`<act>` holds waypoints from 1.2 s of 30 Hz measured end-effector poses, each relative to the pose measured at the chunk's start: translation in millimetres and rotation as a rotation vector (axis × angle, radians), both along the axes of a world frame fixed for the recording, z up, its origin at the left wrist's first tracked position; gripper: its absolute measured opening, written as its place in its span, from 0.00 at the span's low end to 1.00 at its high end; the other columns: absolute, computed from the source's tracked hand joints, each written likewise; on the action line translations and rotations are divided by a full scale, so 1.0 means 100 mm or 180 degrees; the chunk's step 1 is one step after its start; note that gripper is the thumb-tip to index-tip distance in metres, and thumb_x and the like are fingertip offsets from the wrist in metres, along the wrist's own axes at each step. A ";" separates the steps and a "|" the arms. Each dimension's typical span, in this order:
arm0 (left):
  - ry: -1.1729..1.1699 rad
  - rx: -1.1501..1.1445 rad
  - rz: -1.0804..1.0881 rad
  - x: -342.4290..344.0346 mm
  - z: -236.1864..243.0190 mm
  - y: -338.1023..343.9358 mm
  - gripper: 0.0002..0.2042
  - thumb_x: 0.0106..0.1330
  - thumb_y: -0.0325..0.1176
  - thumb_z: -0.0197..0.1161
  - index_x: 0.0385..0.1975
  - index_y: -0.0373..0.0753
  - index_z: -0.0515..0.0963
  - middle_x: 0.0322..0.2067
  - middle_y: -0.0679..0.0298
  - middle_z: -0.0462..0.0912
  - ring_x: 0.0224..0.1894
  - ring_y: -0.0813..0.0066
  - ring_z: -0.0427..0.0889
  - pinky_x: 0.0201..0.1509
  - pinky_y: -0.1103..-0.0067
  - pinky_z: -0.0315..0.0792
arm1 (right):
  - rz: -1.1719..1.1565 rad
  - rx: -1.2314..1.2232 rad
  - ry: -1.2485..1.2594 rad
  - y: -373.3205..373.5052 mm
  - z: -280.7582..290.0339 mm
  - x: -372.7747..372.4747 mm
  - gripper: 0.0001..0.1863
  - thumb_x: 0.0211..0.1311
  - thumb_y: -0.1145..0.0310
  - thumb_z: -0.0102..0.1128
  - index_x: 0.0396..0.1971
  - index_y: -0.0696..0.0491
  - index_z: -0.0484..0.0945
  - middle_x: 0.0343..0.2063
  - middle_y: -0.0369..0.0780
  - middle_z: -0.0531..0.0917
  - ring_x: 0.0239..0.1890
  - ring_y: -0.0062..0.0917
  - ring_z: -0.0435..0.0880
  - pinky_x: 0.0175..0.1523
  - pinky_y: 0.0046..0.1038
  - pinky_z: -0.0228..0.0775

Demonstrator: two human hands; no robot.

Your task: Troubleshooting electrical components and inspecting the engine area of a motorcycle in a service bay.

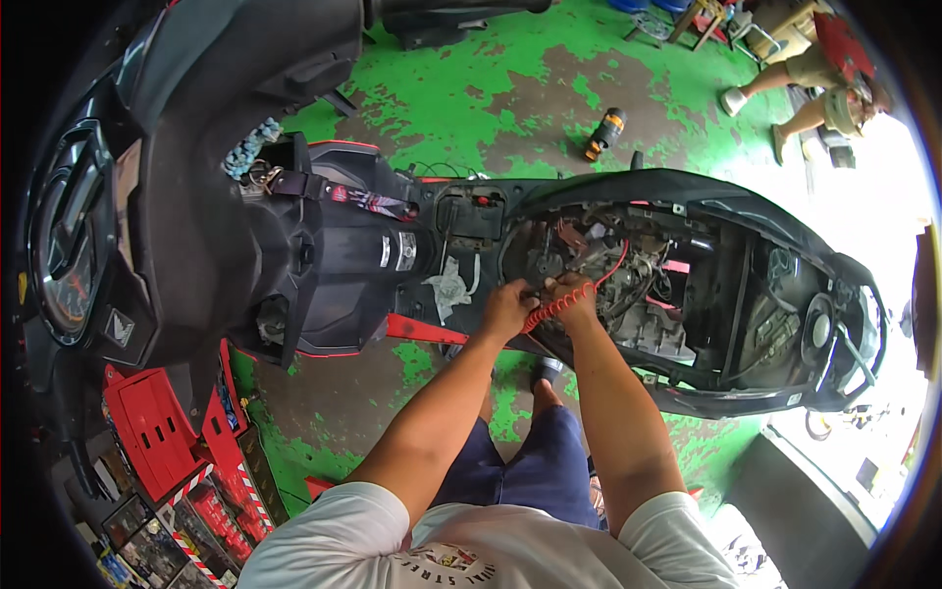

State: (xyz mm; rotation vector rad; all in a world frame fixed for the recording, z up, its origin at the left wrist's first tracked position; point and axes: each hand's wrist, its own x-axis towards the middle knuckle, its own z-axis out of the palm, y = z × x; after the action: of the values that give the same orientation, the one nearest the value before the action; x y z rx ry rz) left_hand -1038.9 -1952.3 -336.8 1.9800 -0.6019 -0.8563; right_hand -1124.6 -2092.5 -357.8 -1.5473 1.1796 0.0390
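Note:
A black scooter (196, 79) stretches across the view with its seat off and the engine bay (648, 280) exposed. My left hand (508, 306) is closed at the bay's near left edge; what its fingers hold is too small to make out. Right beside it, my right hand (569, 294) is closed, with a red coiled hose (545, 316) running by it. A grey tool or part (589, 257) shows just above my right fingers; whether they grip it is unclear. A crumpled white cloth (448, 293) lies on the footboard left of my hands.
A black-and-orange cylinder (605, 133) sits on the green floor beyond the scooter. Another person (834, 79) is at upper right near stools (702, 22). A red toolbox (152, 427) and parts trays stand at lower left. A grey ledge (800, 481) is at lower right.

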 end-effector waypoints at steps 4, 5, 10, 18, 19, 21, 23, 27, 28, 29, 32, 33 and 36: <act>-0.0024 0.0156 -0.0011 0.01 0.06 0.00 0.12 0.60 0.32 0.71 0.41 0.34 0.82 0.32 0.50 0.87 0.36 0.58 0.88 0.40 0.69 0.77 | -0.0318 0.0372 -0.0090 0.00 0.05 0.01 0.10 0.61 0.69 0.69 0.33 0.63 0.83 0.26 0.44 0.86 0.28 0.30 0.84 0.34 0.32 0.75; -0.0087 0.0185 -0.0017 0.01 0.06 0.00 0.12 0.60 0.32 0.71 0.41 0.34 0.82 0.32 0.50 0.86 0.36 0.57 0.88 0.40 0.69 0.77 | -0.0499 0.0613 -0.0106 0.00 0.06 0.02 0.11 0.59 0.69 0.70 0.34 0.62 0.84 0.28 0.45 0.87 0.30 0.31 0.86 0.38 0.33 0.75; -0.0111 -0.0011 -0.0038 0.02 0.04 0.01 0.11 0.61 0.32 0.68 0.40 0.35 0.82 0.35 0.48 0.86 0.39 0.55 0.88 0.41 0.67 0.77 | -0.0597 0.0569 -0.0296 0.01 0.22 0.08 0.12 0.59 0.68 0.72 0.34 0.62 0.83 0.29 0.46 0.87 0.31 0.32 0.86 0.37 0.36 0.75; -0.0069 0.0109 -0.0072 0.03 -0.01 -0.01 0.10 0.63 0.33 0.67 0.41 0.36 0.82 0.37 0.49 0.87 0.43 0.53 0.87 0.44 0.67 0.78 | -0.0093 -0.0176 0.0471 0.01 0.48 0.16 0.14 0.56 0.62 0.73 0.35 0.57 0.85 0.33 0.52 0.87 0.42 0.46 0.87 0.46 0.40 0.77; -0.0104 0.0015 -0.0084 0.04 -0.01 -0.03 0.10 0.63 0.33 0.67 0.41 0.36 0.82 0.37 0.49 0.87 0.43 0.53 0.87 0.44 0.67 0.78 | -0.0106 -0.0226 0.0392 0.01 0.46 0.16 0.14 0.56 0.62 0.73 0.35 0.57 0.85 0.33 0.52 0.87 0.42 0.46 0.87 0.46 0.40 0.77; -0.0277 0.0052 -0.0078 0.02 0.00 -0.06 0.12 0.64 0.34 0.66 0.44 0.36 0.81 0.37 0.49 0.87 0.43 0.53 0.87 0.44 0.67 0.78 | -0.0147 -0.0102 0.0606 0.01 0.43 0.17 0.15 0.56 0.60 0.71 0.35 0.57 0.86 0.35 0.54 0.86 0.46 0.49 0.85 0.50 0.42 0.76; -0.0183 -0.0120 -0.0034 0.01 0.02 -0.08 0.11 0.65 0.34 0.65 0.45 0.37 0.81 0.38 0.49 0.87 0.43 0.52 0.87 0.44 0.66 0.78 | 0.0003 -0.0305 0.0547 0.01 0.42 0.15 0.16 0.57 0.59 0.71 0.35 0.57 0.86 0.35 0.55 0.86 0.46 0.50 0.85 0.50 0.42 0.76; -0.0342 -0.0087 -0.0065 0.01 0.05 -0.11 0.11 0.65 0.35 0.64 0.44 0.39 0.81 0.36 0.46 0.85 0.42 0.42 0.84 0.42 0.60 0.77 | -0.0173 -0.0250 0.0555 0.01 0.42 0.14 0.16 0.57 0.58 0.70 0.34 0.57 0.86 0.35 0.55 0.86 0.47 0.50 0.85 0.51 0.42 0.76; -0.0365 -0.0152 -0.0089 0.00 0.05 -0.12 0.11 0.65 0.35 0.64 0.44 0.39 0.81 0.36 0.46 0.85 0.42 0.42 0.84 0.42 0.60 0.77 | -0.0180 -0.0237 0.0634 0.02 0.41 0.14 0.16 0.57 0.58 0.70 0.34 0.57 0.86 0.35 0.55 0.86 0.47 0.50 0.85 0.51 0.42 0.76; -0.0339 -0.0065 -0.0085 -0.01 0.05 -0.13 0.11 0.67 0.36 0.62 0.45 0.40 0.80 0.36 0.45 0.85 0.42 0.41 0.83 0.43 0.59 0.77 | -0.0215 -0.0247 0.0522 0.02 0.40 0.15 0.15 0.57 0.61 0.72 0.34 0.59 0.86 0.33 0.51 0.87 0.39 0.39 0.86 0.44 0.38 0.76; -0.0259 0.0113 -0.0078 -0.02 0.04 -0.14 0.11 0.69 0.38 0.59 0.46 0.43 0.80 0.37 0.45 0.84 0.43 0.40 0.82 0.43 0.57 0.76 | -0.0262 -0.0260 0.0378 0.02 0.35 0.14 0.14 0.57 0.64 0.73 0.34 0.60 0.85 0.30 0.46 0.88 0.31 0.28 0.86 0.37 0.33 0.76; -0.0225 0.0176 -0.0057 -0.03 0.03 -0.15 0.11 0.69 0.39 0.58 0.46 0.45 0.80 0.37 0.45 0.84 0.43 0.40 0.82 0.43 0.56 0.75 | -0.0265 -0.0269 0.0412 0.03 0.33 0.13 0.13 0.58 0.64 0.73 0.34 0.60 0.85 0.29 0.46 0.88 0.30 0.27 0.86 0.36 0.33 0.76; -0.0063 0.0304 -0.0009 -0.03 0.00 -0.16 0.12 0.70 0.41 0.57 0.46 0.45 0.80 0.38 0.46 0.84 0.43 0.40 0.82 0.43 0.55 0.75 | -0.0281 -0.0189 0.0375 0.03 0.33 0.14 0.11 0.59 0.65 0.72 0.32 0.59 0.84 0.27 0.44 0.87 0.28 0.24 0.84 0.34 0.32 0.75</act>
State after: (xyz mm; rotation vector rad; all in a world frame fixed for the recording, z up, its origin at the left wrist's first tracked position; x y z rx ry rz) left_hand -1042.0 -1967.8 -337.0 2.0763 -0.5849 -0.8828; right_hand -1111.1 -2089.9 -324.4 -1.5602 1.3517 0.0376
